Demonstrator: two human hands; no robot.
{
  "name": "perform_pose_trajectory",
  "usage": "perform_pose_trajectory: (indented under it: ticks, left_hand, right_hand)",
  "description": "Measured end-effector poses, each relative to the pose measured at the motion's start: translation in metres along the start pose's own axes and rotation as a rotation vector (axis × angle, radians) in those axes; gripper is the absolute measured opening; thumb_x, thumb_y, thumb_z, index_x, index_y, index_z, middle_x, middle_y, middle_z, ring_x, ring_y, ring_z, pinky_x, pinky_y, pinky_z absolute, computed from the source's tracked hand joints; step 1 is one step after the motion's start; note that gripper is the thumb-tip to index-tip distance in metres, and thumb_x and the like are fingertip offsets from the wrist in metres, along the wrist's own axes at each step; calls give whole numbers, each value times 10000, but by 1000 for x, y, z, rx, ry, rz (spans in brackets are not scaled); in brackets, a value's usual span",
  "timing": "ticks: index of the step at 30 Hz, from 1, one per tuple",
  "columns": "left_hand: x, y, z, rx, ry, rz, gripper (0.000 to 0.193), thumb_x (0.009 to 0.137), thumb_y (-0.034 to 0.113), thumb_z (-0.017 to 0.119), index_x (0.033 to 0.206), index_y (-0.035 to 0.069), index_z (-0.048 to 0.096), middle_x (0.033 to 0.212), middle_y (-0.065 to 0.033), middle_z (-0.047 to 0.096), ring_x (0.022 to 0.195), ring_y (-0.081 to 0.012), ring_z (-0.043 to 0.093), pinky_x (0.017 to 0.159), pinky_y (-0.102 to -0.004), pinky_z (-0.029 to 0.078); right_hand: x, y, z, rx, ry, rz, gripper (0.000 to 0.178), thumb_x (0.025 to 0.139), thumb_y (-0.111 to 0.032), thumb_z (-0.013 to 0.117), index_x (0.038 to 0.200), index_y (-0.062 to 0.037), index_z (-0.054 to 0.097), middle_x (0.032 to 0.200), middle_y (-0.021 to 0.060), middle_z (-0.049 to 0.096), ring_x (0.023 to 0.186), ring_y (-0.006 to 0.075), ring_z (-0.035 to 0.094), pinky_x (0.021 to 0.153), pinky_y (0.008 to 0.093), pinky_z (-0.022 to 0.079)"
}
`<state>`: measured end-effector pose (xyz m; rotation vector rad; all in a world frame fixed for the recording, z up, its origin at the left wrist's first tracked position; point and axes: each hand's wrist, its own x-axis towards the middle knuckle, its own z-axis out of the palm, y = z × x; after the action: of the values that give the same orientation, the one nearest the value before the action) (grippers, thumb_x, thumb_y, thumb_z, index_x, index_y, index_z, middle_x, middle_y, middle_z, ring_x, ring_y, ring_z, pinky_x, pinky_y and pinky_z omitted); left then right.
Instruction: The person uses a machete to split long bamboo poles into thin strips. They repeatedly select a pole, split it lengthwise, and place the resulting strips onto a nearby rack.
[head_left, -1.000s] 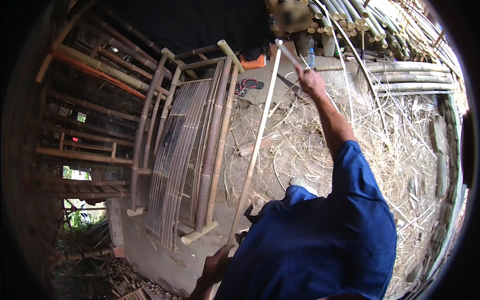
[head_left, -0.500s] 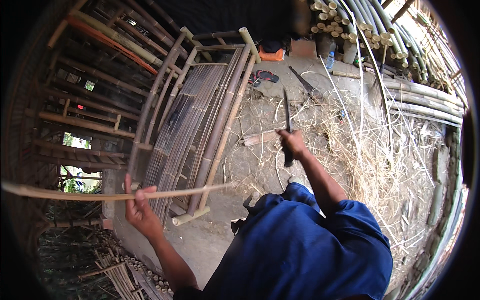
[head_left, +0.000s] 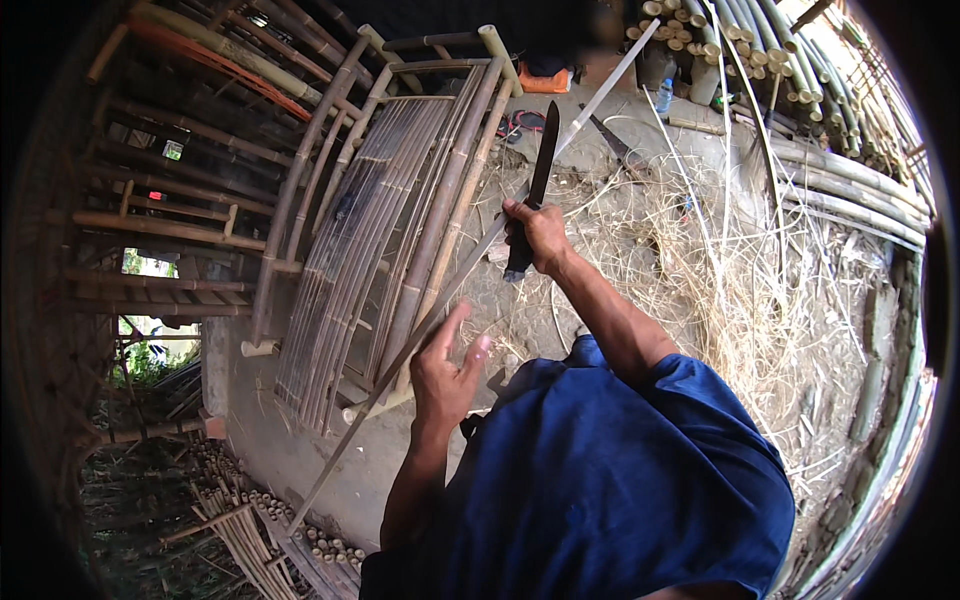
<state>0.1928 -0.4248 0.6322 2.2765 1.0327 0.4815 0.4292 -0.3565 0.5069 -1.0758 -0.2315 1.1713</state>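
Swung bamboo strip (head_left: 471, 265) from crosswise to diagonal, behind knife (head_left: 545, 155) | Opened left hand (head_left: 445, 378) beside strip | Clenching knife with right hand (head_left: 542, 238)

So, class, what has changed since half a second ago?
The bamboo strip swung from level at left to a diagonal; the left hand moved right and opened beside it, contact unclear. The right hand moved up and left, still holding the knife. The bamboo bench stayed put.

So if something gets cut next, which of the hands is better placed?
Probably the right hand: it grips the dark knife. The left hand is open near the long strip, with no knife of its own.
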Motion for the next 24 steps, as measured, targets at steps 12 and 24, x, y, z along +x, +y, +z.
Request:
perform_pose_trajectory:
  ticks: [12, 24]
  left_hand:
    - [56, -52, 18, -845, -252, -385, 443, 1021, 250, 558, 1406, 33, 536, 608, 77, 399, 410, 10, 343, 387, -198, 323]
    - [36, -34, 21, -548, -122, -311, 595, 936, 362, 716, 1344, -43, 566, 554, 77, 424, 423, -20, 371, 391, -239, 304]
  right_hand:
    - [-28, -50, -22, -1497, -105, -418, 790, 985, -692, 291, 944, 19, 633, 735, 230, 674, 648, 410, 677, 582, 504, 535]
    - [-50, -16, -22, -1516, -274, -277, 691, 998, -643, 332, 957, -35, 657, 775, 225, 683, 730, 386, 692, 583, 482, 542]
